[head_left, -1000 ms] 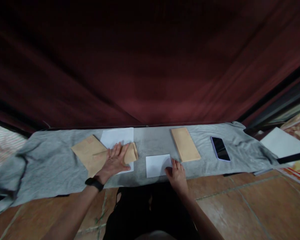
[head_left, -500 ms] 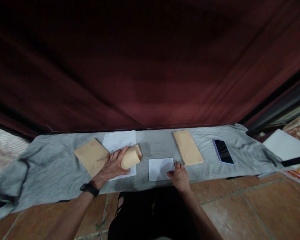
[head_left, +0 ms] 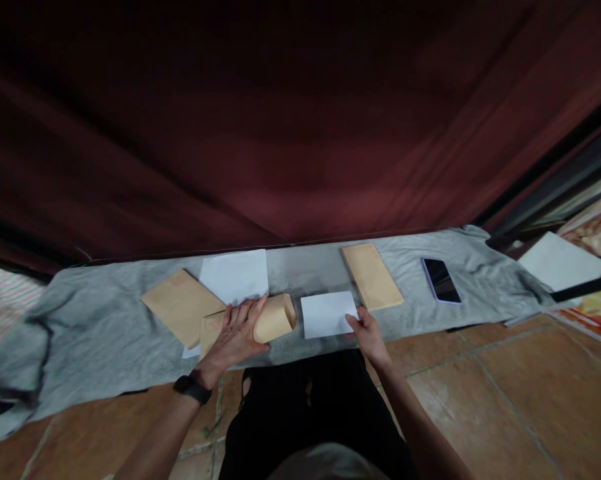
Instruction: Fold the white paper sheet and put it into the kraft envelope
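Observation:
My left hand (head_left: pixel 237 331) lies across a brown paper envelope (head_left: pixel 271 320), thumb on its near side and fingers on its far side. The grip bows the envelope so that its right end gapes. My right hand (head_left: pixel 366 333) pinches the right edge of a white sheet of paper (head_left: pixel 326 315), possibly folded. The sheet's left edge is just right of the envelope's mouth, apart from it. Another brown envelope (head_left: pixel 179 303) lies flat to the left, and a larger white paper (head_left: pixel 235 275) lies behind my left hand.
A stack of brown envelopes (head_left: pixel 373 277) lies to the right, with a phone (head_left: pixel 441 281) beyond it. Grey cloth (head_left: pixel 100 320) covers the narrow surface. A dark red curtain (head_left: pixel 300 167) hangs behind it. A white flat item (head_left: pixel 560 270) is at the far right.
My right hand has taken hold of the white sheet and lifted it, its left edge now nearer the envelope. My left hand and its envelope have shifted slightly right.

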